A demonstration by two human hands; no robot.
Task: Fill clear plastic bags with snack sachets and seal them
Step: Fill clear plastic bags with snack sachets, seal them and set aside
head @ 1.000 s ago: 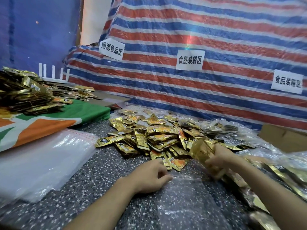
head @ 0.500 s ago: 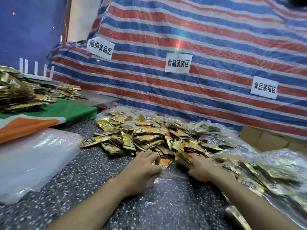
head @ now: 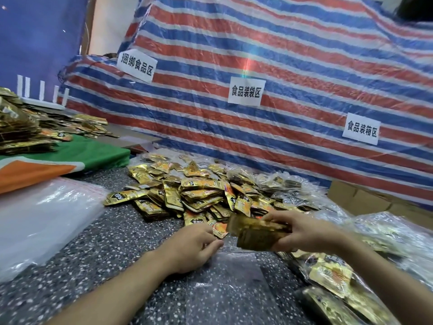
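A heap of gold snack sachets (head: 187, 191) lies on the speckled table (head: 98, 249) in front of me. My right hand (head: 302, 231) grips a small stack of gold sachets (head: 255, 233), blurred, just above the table and to the right of my left hand. An empty clear plastic bag (head: 229, 282) lies flat on the table below both hands. My left hand (head: 189, 247) rests at the bag's upper left edge with fingers curled, seemingly pinching the bag's mouth. Filled clear bags of sachets (head: 332, 280) lie at the right.
A stack of empty clear bags (head: 44, 219) lies at the left, next to a green and orange cloth (head: 70, 158) carrying more gold sachets (head: 21, 130). A striped tarpaulin (head: 281, 90) with paper labels stands behind. A cardboard box (head: 365, 198) sits at the right.
My right hand has come up out of the sachet heap with a stack of sachets and now holds it over the bag. My left hand has stayed at the bag's edge.
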